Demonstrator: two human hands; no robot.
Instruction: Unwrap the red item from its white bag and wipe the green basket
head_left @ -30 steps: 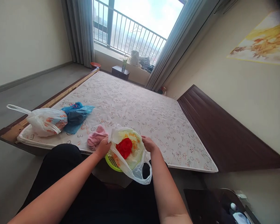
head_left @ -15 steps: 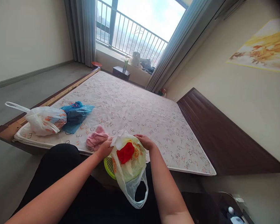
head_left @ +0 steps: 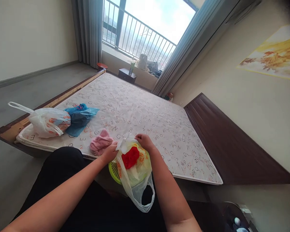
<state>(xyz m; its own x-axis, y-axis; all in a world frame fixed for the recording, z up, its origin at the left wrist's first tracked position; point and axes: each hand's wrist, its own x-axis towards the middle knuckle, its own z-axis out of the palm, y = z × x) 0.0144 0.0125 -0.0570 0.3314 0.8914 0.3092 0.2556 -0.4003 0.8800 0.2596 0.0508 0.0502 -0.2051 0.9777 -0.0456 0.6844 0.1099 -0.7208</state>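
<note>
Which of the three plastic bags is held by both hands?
The clear bag with the red item, at the mattress's near edge; the white bag and blue bag lie untouched.

A single head-worn camera looks forward and down from the foot of the bed (head_left: pixel 140 109), close above the person's own forearms and lap, which fill the lower edge. It faces along the mattress toward the window (head_left: pixel 147 29) at the far end, with the wall (head_left: pixel 244 90) to the right. The wide lens tilts the room.
</note>
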